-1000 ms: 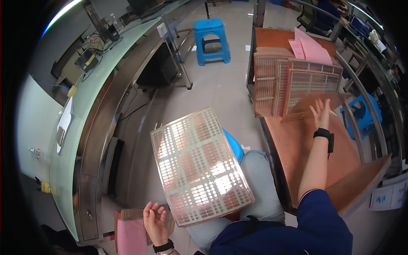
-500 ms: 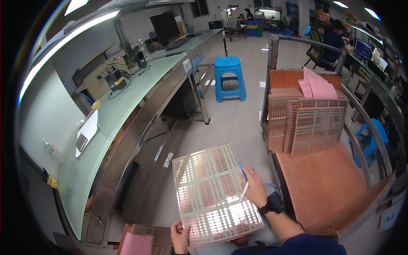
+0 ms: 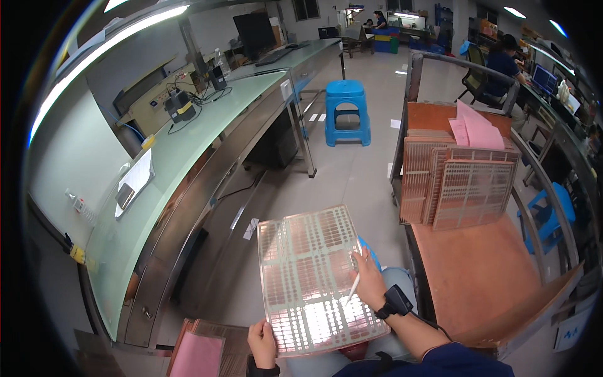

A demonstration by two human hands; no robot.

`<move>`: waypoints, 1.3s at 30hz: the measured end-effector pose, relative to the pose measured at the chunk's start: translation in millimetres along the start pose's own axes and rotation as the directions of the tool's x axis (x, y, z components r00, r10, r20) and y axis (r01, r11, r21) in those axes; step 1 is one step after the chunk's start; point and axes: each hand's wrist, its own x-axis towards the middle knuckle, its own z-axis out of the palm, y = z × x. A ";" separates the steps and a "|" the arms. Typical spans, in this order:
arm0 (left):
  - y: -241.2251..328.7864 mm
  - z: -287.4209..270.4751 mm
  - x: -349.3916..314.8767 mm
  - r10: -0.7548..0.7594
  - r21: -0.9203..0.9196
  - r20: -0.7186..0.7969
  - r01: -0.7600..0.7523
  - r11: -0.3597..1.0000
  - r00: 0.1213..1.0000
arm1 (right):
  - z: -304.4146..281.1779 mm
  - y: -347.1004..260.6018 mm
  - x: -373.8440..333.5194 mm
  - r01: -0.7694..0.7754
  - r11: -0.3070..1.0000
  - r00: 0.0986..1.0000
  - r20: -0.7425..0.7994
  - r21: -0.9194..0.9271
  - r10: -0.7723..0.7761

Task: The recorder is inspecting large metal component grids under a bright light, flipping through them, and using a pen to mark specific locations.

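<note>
"Firstly, where is the panel [image 3: 308, 264], and how should it handle?"

"Between the two hands, patterned face up. Judged by its thin edge and flat lie, it should be light and stiff, with some flex if held at one corner only. The glossy face is probably slick and easily scratched or smudged."

"Specify the hold points."

"Opposite edges. Keep fingertips off the copper pattern where possible."

"State of the left hand [image 3: 262, 344]?"

"Curled closed on the panel's near left corner, thumb by the rim. The fingers underneath are hidden."

"And the right hand [image 3: 370, 283]?"

"Partly closed at the right edge, grasping a white pen [image 3: 353, 289] whose lower end points down over the pattern. Whether the tip touches the surface cannot be told."

"Adjacent items?"

"Beyond the right hand, farther right: a rack of upright panels [image 3: 474, 195]. Left of the left hand, low down: a pink sheet [image 3: 200, 355]."
</note>
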 end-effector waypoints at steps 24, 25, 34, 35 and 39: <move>59.9 1.8 -19.4 -0.036 -0.782 0.413 0.375 0.498 0.910 | -69.2 35.9 25.1 -0.478 -0.129 0.833 0.495 0.869 0.248; 61.4 -0.2 -19.7 -0.029 -0.787 0.406 0.365 0.497 0.914 | -69.4 30.5 23.8 -0.482 -0.077 0.843 0.486 0.873 0.230; 48.8 4.3 -18.3 -0.011 -0.752 0.363 0.301 0.587 0.932 | -73.7 26.0 24.9 -0.429 0.000 0.886 0.421 0.903 0.196; 45.5 4.9 -17.6 -0.016 -0.750 0.352 0.292 0.593 0.936 | -73.2 23.0 25.0 -0.429 0.027 0.891 0.418 0.903 0.176; 44.8 5.4 -14.9 0.001 -0.754 0.341 0.273 0.598 0.940 | -77.5 3.3 26.3 -0.414 0.041 0.898 0.401 0.909 0.180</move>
